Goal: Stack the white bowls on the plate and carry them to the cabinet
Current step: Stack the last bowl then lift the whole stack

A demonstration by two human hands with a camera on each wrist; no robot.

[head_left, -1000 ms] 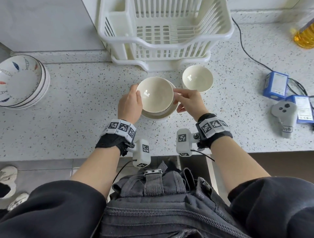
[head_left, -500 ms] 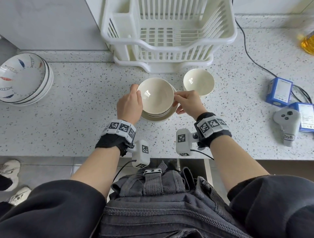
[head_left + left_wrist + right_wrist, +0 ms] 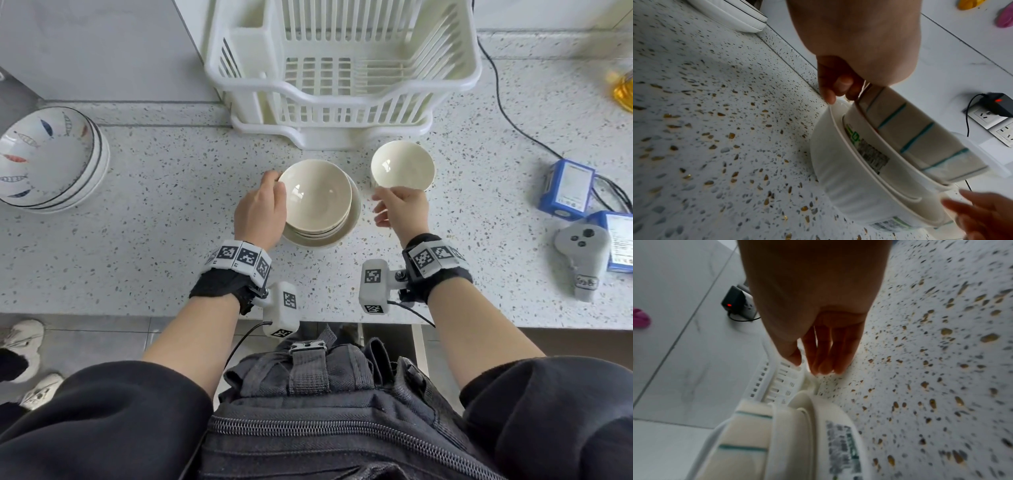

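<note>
Several white bowls point(image 3: 318, 195) sit nested on a white plate point(image 3: 357, 210) in the middle of the speckled counter. My left hand point(image 3: 277, 185) grips the left rim of the top bowl; in the left wrist view its fingers point(image 3: 838, 91) pinch that rim, above the stacked bowls point(image 3: 869, 162). One more white bowl point(image 3: 402, 169) stands alone to the right of the stack. My right hand point(image 3: 378, 207) hovers just in front of it with fingers loosely straight and holding nothing. The right wrist view shows those fingers point(image 3: 824, 356) off the stack point(image 3: 789, 434).
A white dish rack point(image 3: 342, 85) stands right behind the bowls. Patterned bowls point(image 3: 44, 157) are stacked at far left. Two blue boxes point(image 3: 568, 188), a grey controller point(image 3: 582, 253) and a black cable point(image 3: 513, 126) lie at right. The counter's front edge is near my wrists.
My right hand has let go of the top bowl's right rim and moved right, toward the lone bowl. My left hand stays on the left rim.
</note>
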